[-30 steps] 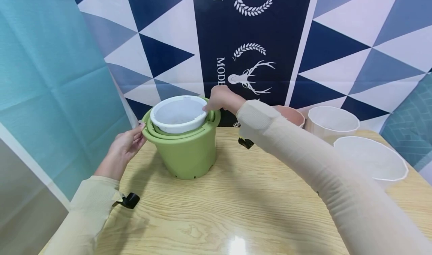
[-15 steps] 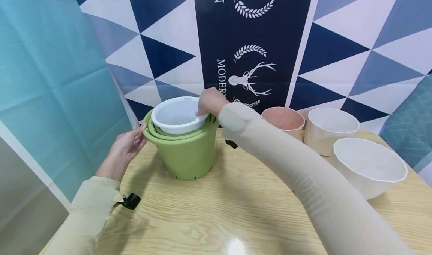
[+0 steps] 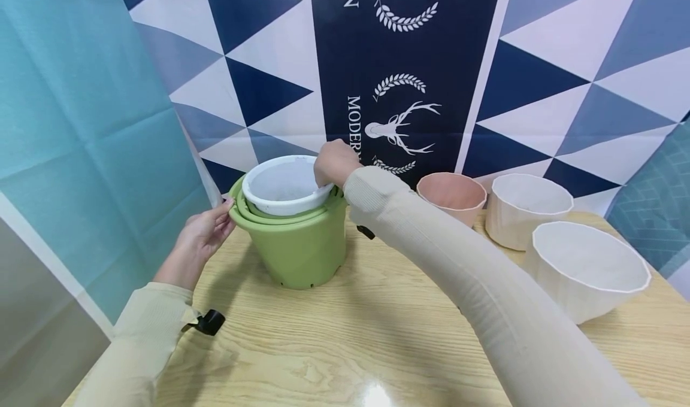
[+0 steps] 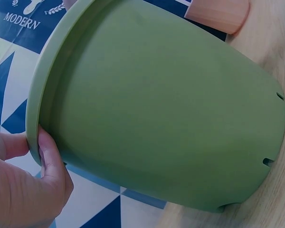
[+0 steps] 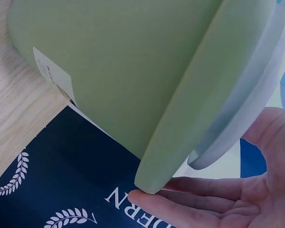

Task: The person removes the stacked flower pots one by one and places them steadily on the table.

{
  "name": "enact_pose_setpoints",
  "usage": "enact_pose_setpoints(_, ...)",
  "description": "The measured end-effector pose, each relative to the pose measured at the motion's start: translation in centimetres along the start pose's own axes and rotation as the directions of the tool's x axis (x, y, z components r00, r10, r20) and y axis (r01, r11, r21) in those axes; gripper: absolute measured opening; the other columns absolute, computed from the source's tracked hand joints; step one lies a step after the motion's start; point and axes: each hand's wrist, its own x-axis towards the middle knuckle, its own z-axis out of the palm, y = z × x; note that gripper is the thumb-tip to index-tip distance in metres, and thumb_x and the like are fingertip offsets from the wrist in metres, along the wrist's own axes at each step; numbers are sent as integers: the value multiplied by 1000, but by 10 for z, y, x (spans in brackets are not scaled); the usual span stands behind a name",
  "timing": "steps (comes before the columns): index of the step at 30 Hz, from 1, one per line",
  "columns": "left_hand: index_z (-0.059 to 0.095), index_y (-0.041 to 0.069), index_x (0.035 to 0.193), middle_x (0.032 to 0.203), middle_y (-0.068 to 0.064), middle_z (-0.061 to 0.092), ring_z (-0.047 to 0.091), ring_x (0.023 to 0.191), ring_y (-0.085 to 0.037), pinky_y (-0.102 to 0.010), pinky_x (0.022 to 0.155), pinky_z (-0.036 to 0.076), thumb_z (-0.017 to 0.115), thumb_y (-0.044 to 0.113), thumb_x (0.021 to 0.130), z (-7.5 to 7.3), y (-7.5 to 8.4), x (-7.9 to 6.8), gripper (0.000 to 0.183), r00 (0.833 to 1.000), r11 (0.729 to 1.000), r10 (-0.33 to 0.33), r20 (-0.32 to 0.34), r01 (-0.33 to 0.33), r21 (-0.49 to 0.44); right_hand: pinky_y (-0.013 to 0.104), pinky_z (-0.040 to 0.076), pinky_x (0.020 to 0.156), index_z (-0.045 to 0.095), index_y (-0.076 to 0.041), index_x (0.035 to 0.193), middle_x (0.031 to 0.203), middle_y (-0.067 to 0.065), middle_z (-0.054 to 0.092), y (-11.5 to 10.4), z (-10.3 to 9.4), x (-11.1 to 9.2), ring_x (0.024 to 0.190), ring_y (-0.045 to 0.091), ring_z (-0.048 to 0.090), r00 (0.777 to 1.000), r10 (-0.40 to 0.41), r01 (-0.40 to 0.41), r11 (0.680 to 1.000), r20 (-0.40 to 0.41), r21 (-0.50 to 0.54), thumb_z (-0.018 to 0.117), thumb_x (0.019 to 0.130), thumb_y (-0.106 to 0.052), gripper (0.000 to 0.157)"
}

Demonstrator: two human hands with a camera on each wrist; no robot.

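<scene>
A large green flowerpot (image 3: 299, 254) stands upright at the middle left of the table in the head view, with a smaller green pot (image 3: 257, 214) nested in it. A white pot (image 3: 286, 206) sits inside that, its rim above the green ones. My left hand (image 3: 205, 232) pinches the large pot's left rim between thumb and finger, also seen in the left wrist view. At the right side, my right hand (image 3: 335, 161) straddles the rims: the thumb goes inside the white pot, while long fingers (image 5: 194, 199) reach to the green rim in the right wrist view.
To the right on the wooden table (image 3: 334, 335) stand a terracotta-pink pot (image 3: 453, 200), a cream pot (image 3: 517, 227) and a wide white pot (image 3: 571, 281). A patterned cloth (image 3: 399, 54) hangs behind, and a turquoise one (image 3: 81, 108) at the left.
My right hand has shifted slightly left over the white pot's rim, its thumb now hidden in the head view. The forearm swung left, uncovering the pink pot. The left hand has stayed put.
</scene>
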Motion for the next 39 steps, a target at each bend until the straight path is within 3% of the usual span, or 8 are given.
enact_pose_setpoints(6, 51, 9, 106, 80, 2, 62, 63, 76, -4, -13, 70, 58, 65, 8, 90, -1, 0, 0, 22, 1000, 1000, 0, -7, 0, 8, 20, 38, 48, 61, -7, 85, 90, 5, 54, 5, -2, 3, 72, 17, 48, 998, -49, 48, 998, 38, 30, 61, 84, -11, 4)
enact_pose_setpoints(15, 53, 9, 101, 79, 3, 64, 63, 77, -3, -13, 70, 57, 65, 8, 90, -1, 2, 1, 16, 1000, 1000, 24, 4, -24, 16, 20, 35, 47, 53, -10, 73, 89, 6, 53, 7, -7, 6, 70, 17, 45, 996, -71, 70, 997, 45, 32, 58, 80, -6, 10)
enact_pose_setpoints(20, 56, 8, 96, 78, 2, 65, 63, 76, -4, -13, 71, 58, 65, 7, 90, -2, 1, 1, 11, 1000, 1000, 22, 3, -22, 4, 19, 37, 51, 56, -9, 80, 94, 5, 55, 10, -11, 9, 72, 16, 46, 993, -88, 88, 996, 76, 3, 60, 81, -10, 4)
enact_pose_setpoints(24, 56, 8, 96, 78, 2, 65, 64, 76, -4, -13, 71, 58, 64, 6, 90, -2, 1, 1, 11, 1000, 1000, 24, 3, -24, -3, 20, 37, 52, 57, -7, 86, 93, 5, 52, 12, -13, 11, 73, 16, 45, 994, -68, 65, 997, 88, 36, 61, 82, -12, 8)
enact_pose_setpoints(32, 55, 8, 99, 78, 2, 66, 65, 76, -4, -13, 72, 58, 63, 6, 90, -2, 1, 1, 12, 1000, 1000, 23, 0, -23, 0, 20, 36, 49, 58, -5, 88, 90, 5, 51, 12, -14, 14, 73, 17, 45, 997, -72, 69, 995, 36, 71, 62, 80, -9, 10)
enact_pose_setpoints(39, 54, 9, 101, 78, 2, 65, 64, 76, -4, -12, 72, 58, 65, 7, 90, -1, 2, 1, 16, 1000, 1000, 19, -13, -19, 14, 18, 39, 49, 57, -5, 91, 88, 5, 49, 16, -15, 17, 71, 15, 48, 997, -69, 63, 987, 39, 146, 61, 81, -10, 12)
